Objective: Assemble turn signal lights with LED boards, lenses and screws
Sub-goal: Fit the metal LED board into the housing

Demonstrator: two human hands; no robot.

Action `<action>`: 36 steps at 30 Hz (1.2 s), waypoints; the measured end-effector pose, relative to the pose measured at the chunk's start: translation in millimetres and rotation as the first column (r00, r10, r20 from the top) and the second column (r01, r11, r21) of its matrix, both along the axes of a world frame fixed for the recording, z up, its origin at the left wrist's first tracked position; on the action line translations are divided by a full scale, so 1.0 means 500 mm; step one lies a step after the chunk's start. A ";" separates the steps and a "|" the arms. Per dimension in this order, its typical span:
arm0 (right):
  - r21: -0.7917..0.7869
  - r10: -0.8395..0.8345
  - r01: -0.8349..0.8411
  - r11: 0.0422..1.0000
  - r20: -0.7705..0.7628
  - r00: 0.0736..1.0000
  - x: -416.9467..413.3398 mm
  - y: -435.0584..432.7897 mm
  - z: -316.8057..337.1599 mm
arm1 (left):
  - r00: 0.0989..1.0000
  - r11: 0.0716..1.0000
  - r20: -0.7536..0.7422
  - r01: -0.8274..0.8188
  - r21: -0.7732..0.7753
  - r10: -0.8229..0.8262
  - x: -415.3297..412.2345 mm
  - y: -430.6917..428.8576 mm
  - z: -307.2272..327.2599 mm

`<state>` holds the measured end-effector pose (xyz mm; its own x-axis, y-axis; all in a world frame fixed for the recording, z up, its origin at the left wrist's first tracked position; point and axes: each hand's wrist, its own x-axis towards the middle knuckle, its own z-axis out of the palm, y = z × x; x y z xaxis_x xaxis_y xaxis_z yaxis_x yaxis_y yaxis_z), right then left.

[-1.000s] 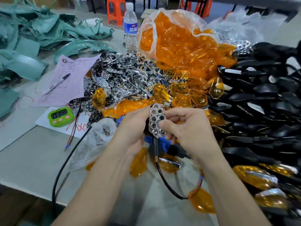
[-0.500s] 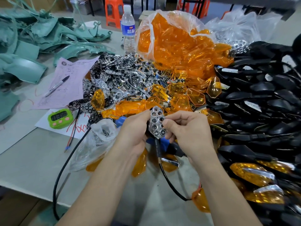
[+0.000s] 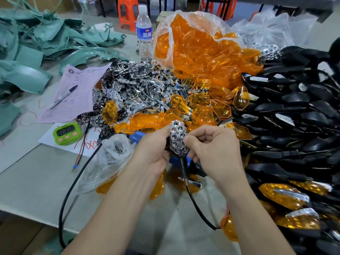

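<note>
The left hand (image 3: 154, 150) gripped the left side and back of a part-built light (image 3: 177, 138). The right hand (image 3: 211, 151) pinched its right edge, thumb tip on the silver honeycomb face. The light was held upright just above the surface (image 3: 27, 181), face toward the person. In my judgement this two-sided hold steadied the body while the silver insert was pressed home and checked. No orange lens was fitted yet. Its black cable (image 3: 195, 201) hung down and trailed away to the right.

Loose orange lenses (image 3: 219, 109) lay just behind the hands, with an open bag of lenses (image 3: 193, 45) farther back. A heap of silver parts (image 3: 132, 85) sat left of these, and black housings (image 3: 294, 107) were piled along the right. A small bag of screws (image 3: 114, 153) lay just beside the left hand. A blue tool (image 3: 137, 137) sat behind the hands, largely hidden. The trailing cable and the stray lenses underneath crowded the spot, so room to set the light down was judged tight.
</note>
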<state>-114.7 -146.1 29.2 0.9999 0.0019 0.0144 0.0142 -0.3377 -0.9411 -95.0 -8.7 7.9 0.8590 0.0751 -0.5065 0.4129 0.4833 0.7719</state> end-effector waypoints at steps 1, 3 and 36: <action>-0.061 -0.016 0.018 0.998 0.030 0.999 -0.002 0.002 -0.001 | 1.000 1.000 -0.012 0.007 -0.011 -0.007 0.001 -0.001 -0.003; -0.158 -0.048 0.057 0.986 0.063 0.997 -0.005 0.006 -0.001 | 0.999 0.999 -0.024 0.022 -0.031 -0.022 0.001 -0.005 -0.007; -0.391 -0.130 0.121 0.912 0.004 0.991 -0.006 0.016 0.020 | 0.994 0.992 0.092 0.062 -0.109 -0.052 -0.008 -0.010 -0.010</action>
